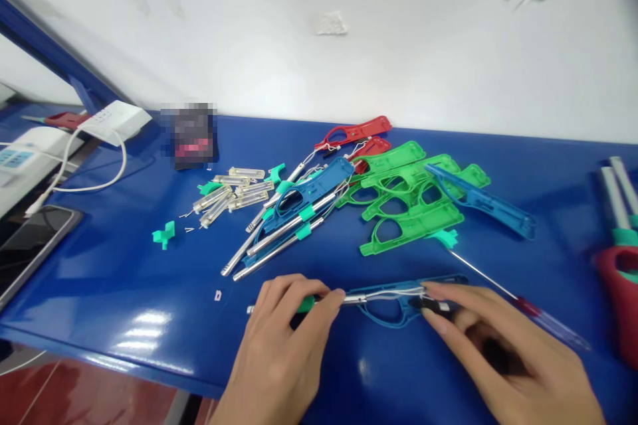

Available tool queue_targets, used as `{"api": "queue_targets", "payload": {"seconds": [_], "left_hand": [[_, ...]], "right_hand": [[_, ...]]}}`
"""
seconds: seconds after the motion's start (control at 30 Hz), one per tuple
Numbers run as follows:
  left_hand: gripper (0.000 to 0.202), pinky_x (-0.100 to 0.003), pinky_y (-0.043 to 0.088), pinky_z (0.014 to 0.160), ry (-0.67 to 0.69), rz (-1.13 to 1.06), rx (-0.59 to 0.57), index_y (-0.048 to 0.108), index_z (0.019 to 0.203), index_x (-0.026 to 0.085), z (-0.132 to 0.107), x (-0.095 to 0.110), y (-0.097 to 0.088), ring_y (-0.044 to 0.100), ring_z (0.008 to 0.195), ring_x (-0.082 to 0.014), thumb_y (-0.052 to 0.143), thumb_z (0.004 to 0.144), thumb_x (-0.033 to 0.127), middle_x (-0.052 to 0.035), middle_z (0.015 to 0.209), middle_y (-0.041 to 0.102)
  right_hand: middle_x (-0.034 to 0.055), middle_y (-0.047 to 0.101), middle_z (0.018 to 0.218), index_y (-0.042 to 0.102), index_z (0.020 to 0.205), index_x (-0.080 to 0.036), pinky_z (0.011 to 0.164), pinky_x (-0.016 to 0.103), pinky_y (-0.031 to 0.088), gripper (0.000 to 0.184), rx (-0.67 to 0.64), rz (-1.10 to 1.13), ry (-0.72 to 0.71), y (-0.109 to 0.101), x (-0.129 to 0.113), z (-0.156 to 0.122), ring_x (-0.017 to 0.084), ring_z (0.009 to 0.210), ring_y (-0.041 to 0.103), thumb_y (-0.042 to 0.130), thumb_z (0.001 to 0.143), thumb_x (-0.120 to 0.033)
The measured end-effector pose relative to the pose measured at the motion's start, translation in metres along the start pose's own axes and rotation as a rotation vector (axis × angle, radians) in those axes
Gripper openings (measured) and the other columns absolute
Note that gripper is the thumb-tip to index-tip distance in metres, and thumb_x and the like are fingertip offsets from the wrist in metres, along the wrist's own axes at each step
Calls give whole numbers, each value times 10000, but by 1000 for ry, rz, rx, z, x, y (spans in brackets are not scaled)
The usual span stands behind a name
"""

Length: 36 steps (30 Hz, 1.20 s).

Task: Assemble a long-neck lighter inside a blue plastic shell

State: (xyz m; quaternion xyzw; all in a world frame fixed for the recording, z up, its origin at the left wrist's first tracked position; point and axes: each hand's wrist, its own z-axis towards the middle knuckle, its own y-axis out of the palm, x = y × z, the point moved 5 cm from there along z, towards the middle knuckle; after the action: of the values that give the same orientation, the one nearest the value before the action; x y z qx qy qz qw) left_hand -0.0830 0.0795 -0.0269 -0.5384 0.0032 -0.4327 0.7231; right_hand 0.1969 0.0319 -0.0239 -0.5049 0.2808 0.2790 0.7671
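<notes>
While working on the blue handle shell (386, 311), flat near the front edge of the blue table (124, 279), pinches the metal tube (351, 299) at its green collar between left hand (279, 345) thumb and fingers, butted to the shell's front end. Grips a small black part (434, 306) at the shell's rear between right hand (498, 352) thumb and forefinger. Shows white wires (393, 292) already laid along the shell. Lacks a cover half; judged partly fitted. Leaves loose green shells (409, 206) and spare tubes (272, 239) unassembled farther back.

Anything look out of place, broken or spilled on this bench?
Nothing looks broken or spilled. One teal piece lies alone, apart from the heap of metal tubes, and a tiny white bit sits near the left hand. The left hand and right hand pinch a blue shell at its two ends.
</notes>
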Motion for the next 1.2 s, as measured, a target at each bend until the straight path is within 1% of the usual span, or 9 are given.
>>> {"api": "queue_targets", "payload": {"seconds": [0.17,0.43,0.6,0.7,0.8,0.93,1.07,1.13,1.2], "left_hand": [[438,-381,679,980,-21,-4,10,803,1462,271,0,1,-2,795,1136,-233,657,1214,-59,-33,1266,858],[468,-364,690,970,-23,-4,6,815,1490,260,-4,3,-4,803,1138,-225,674,1188,-69,-41,1292,854],[440,-320,679,973,-38,-14,6,827,1467,243,-5,3,-7,806,1152,-200,666,1198,-65,-42,1286,841],[440,-299,680,1034,-43,-40,22,819,1476,230,-5,2,-9,814,1155,-173,654,1203,-74,-45,1291,824],[434,-287,675,1056,-43,-60,29,811,1484,216,-5,3,-11,815,1157,-158,654,1204,-77,-47,1298,805],[427,-292,660,1041,-43,-55,15,814,1466,212,-5,4,-11,796,1144,-157,648,1204,-81,-44,1297,791],[440,-297,664,1039,-47,-36,20,813,1473,214,-5,3,-8,787,1156,-165,657,1194,-88,-45,1311,790],[432,-305,671,1032,-54,-30,19,818,1462,223,-5,2,-8,787,1152,-173,663,1197,-80,-42,1299,799],[416,-308,682,1025,-62,-29,21,818,1456,234,-5,2,-9,797,1149,-176,666,1208,-64,-39,1291,808]], "right_hand": [[-122,834,918,924,1279,-414,759,22,643,357,-13,0,-21,1,-1,1,49,592,775,791,1321,-742],[-94,931,1127,915,1253,-390,800,81,706,312,-26,-23,-47,-1,4,-6,85,674,838,779,1342,-657],[-3,957,1165,975,1260,-375,957,298,820,213,-42,-55,-27,-2,15,-20,261,996,967,837,1281,-536],[49,947,1123,1011,1260,-358,964,418,846,271,-42,-100,-2,-4,27,-35,354,1074,967,937,1181,-607],[53,943,1123,1016,1247,-368,993,467,843,304,-28,-141,-22,-13,41,-56,381,1124,957,965,1146,-649],[54,945,1135,1018,1242,-373,1029,514,833,290,-29,-155,-70,-24,52,-74,401,1161,947,986,1133,-640],[40,952,1160,1013,1295,-380,1063,540,812,202,-36,-132,-113,-22,36,-54,403,1173,943,970,1168,-532],[-1,958,1188,996,1287,-385,1073,483,785,115,-33,-99,-160,-16,19,-35,341,1151,942,897,1228,-388],[-72,956,1221,959,1258,-374,1079,369,736,199,-28,-71,-208,-10,4,-18,228,1120,925,813,1268,-239]]}}
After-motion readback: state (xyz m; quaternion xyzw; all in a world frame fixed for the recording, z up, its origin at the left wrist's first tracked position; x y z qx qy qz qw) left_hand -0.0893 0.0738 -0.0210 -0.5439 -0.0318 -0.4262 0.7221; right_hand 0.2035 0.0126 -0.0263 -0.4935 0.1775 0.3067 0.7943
